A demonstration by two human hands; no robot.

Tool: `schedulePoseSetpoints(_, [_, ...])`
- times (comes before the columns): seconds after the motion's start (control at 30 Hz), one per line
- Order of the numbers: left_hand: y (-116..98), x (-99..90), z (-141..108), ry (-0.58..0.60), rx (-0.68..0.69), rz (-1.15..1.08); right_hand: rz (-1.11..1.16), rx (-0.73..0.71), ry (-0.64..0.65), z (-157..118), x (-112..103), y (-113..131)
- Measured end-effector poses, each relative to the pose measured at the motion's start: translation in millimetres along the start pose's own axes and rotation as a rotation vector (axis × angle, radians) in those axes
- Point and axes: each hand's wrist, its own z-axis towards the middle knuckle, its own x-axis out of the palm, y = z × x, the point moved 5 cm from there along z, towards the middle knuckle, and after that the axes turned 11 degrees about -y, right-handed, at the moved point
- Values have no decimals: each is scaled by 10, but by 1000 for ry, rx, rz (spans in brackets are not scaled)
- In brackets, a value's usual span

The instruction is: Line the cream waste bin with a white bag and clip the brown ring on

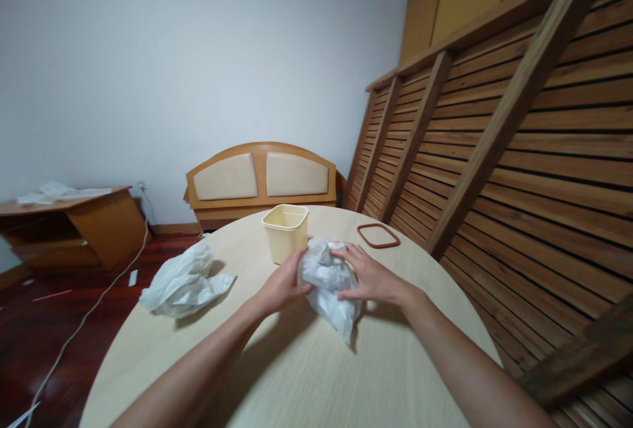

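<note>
Between my two hands is a crumpled white plastic bag (329,276), its pointed end trailing toward me over the table. My left hand (284,283) grips the bag's left side, thumb toward me and the other fingers partly hidden behind it. On the right side, my right hand (368,274) presses the bag with its fingers curved over the top and its thumb lower down. Just behind my left hand stands a cream-yellow square bin (287,233), upright and open at the top. A brown rounded-square ring (378,235) lies flat beyond my right hand.
Another crumpled white plastic bag (185,281) rests at the left edge of the round table (297,375). Wooden slatted panels (494,171) lean close along the right. A headboard (261,177) stands behind the table, and a low desk (99,230) with papers is at the left. A cable (93,309) crosses the floor.
</note>
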Motion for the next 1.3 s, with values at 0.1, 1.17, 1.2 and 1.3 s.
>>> schedulePoseSetpoints(0.1, [53,108,-172,14,-7,32,-2,72,57,-32,59,-16])
schedulePoseSetpoints(1.17, [-369,216,-581,1,200,354,-210,430,-168,4,102,-7])
schedulePoseSetpoints(1.2, [-358,190,-557,-31,183,308,-211,435,-185,11,80,-8])
schedulePoseSetpoints(1.3, [-331,35,-481,-194,49,45,-170,441,-269,38,19,-6])
